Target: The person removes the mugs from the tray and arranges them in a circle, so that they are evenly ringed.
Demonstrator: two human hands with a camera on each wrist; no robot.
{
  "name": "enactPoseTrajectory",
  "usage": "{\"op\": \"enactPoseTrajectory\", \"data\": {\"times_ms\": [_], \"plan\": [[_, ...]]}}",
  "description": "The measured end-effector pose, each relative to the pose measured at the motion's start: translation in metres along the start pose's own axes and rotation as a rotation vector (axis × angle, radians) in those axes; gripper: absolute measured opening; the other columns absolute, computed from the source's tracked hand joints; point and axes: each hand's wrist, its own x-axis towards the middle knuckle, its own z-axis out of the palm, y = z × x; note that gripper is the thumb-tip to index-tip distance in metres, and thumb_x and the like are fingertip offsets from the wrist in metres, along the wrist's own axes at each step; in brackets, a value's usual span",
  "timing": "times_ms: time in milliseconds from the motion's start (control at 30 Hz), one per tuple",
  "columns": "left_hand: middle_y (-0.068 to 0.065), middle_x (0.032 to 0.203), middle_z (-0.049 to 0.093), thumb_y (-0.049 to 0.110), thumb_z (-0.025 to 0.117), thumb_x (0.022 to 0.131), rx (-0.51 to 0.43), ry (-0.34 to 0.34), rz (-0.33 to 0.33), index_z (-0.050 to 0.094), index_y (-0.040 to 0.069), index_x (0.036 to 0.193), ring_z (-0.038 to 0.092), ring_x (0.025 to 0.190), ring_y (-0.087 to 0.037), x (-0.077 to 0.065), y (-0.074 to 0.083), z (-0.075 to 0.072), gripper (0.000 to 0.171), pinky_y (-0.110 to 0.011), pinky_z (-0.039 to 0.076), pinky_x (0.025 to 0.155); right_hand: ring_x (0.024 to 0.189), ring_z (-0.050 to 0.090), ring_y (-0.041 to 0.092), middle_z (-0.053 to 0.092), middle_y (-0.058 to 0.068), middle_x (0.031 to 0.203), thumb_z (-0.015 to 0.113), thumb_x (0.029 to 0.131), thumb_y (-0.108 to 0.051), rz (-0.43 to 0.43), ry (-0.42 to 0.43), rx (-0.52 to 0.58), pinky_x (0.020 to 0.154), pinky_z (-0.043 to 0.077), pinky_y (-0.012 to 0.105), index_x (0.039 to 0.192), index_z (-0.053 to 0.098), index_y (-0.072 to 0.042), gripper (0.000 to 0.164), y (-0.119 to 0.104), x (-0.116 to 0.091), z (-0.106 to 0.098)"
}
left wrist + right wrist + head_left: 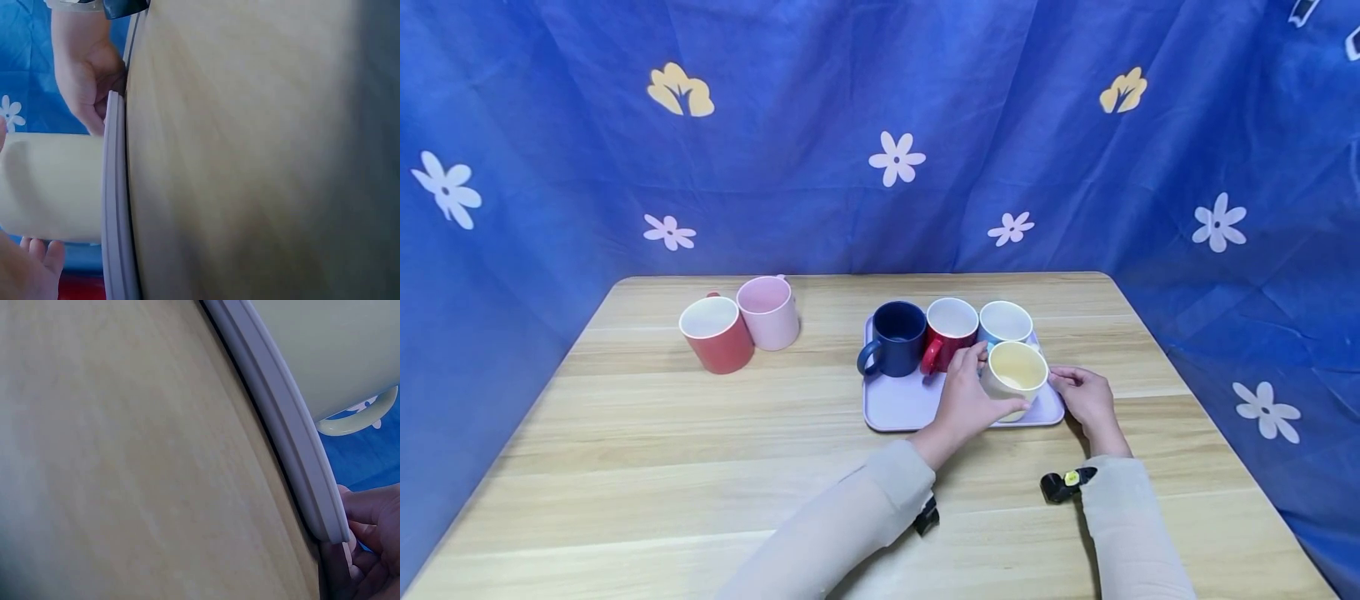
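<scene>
In the head view, a pale yellow mug (1017, 371) stands on the front right of a lilac tray (898, 408). My left hand (966, 404) holds this mug from its left, thumb in front and fingers behind. My right hand (1084, 398) pinches the tray's right edge; the right wrist view shows its fingers (369, 509) at the tray corner, near the mug's handle (359, 422). Behind the yellow mug is a light blue mug (1004, 321), partly hidden. A red mug (951, 333) and a dark blue mug (898, 337) stand in the same back row.
Left of the tray, a coral-red mug (722, 342) and a pink mug (771, 317) stand close together on the wooden table (647, 467). A blue curtain (790, 150) with flower shapes hangs behind the table and along its sides.
</scene>
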Motion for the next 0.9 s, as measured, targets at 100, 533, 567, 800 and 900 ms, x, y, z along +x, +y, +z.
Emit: {"op": "enactPoseTrajectory", "data": {"times_ms": [100, 533, 567, 800, 900], "plan": [[-0.005, 0.114, 0.051, 0.039, 0.093, 0.054, 0.009, 0.023, 0.013, 0.049, 0.005, 0.132, 0.048, 0.107, -0.016, 0.001, -0.001, 0.005, 0.096, -0.026, 0.042, 0.090, 0.089, 0.058, 0.015, 0.067, 0.012, 0.103, 0.061, 0.093, -0.019, -0.003, 0.006, -0.003, 0.061, 0.042, 0.013, 0.116, 0.065, 0.001, 0.031, 0.000, 0.000, 0.000], [-0.004, 0.109, 0.047, 0.043, 0.094, 0.049, 0.063, 0.113, -0.031, 0.057, 0.008, 0.123, 0.045, 0.104, -0.017, 0.003, 0.003, 0.018, 0.089, -0.028, 0.041, 0.089, 0.097, 0.057, 0.022, 0.066, 0.015, 0.107, 0.061, 0.094, -0.021, 0.004, 0.007, -0.016, 0.079, 0.044, 0.028, 0.117, 0.065, 0.000, 0.032, 0.000, 0.001, 0.001], [-0.004, 0.108, 0.047, 0.042, 0.094, 0.049, 0.066, 0.118, -0.031, 0.057, 0.008, 0.122, 0.045, 0.104, -0.017, 0.003, 0.003, 0.019, 0.088, -0.028, 0.041, 0.089, 0.098, 0.057, 0.023, 0.066, 0.016, 0.106, 0.061, 0.094, -0.021, -0.001, 0.008, -0.018, 0.080, 0.044, 0.030, 0.117, 0.065, 0.001, 0.032, 0.000, 0.001, 0.001], [-0.003, 0.104, 0.048, 0.041, 0.093, 0.051, 0.061, 0.148, -0.008, 0.062, 0.012, 0.114, 0.045, 0.100, -0.016, 0.004, 0.002, 0.021, 0.076, -0.027, 0.042, 0.085, 0.091, 0.058, 0.019, 0.067, 0.013, 0.102, 0.061, 0.093, -0.020, -0.016, 0.015, -0.019, 0.076, 0.044, 0.026, 0.115, 0.065, 0.001, 0.032, 0.000, 0.001, 0.001], [-0.002, 0.103, 0.047, 0.041, 0.093, 0.050, 0.059, 0.160, -0.004, 0.063, 0.013, 0.111, 0.046, 0.100, -0.015, 0.003, 0.002, 0.021, 0.074, -0.026, 0.042, 0.085, 0.087, 0.057, 0.014, 0.067, 0.011, 0.101, 0.061, 0.093, -0.020, -0.012, 0.015, -0.015, 0.072, 0.044, 0.022, 0.115, 0.066, 0.001, 0.031, 0.001, 0.001, 0.001]]}}
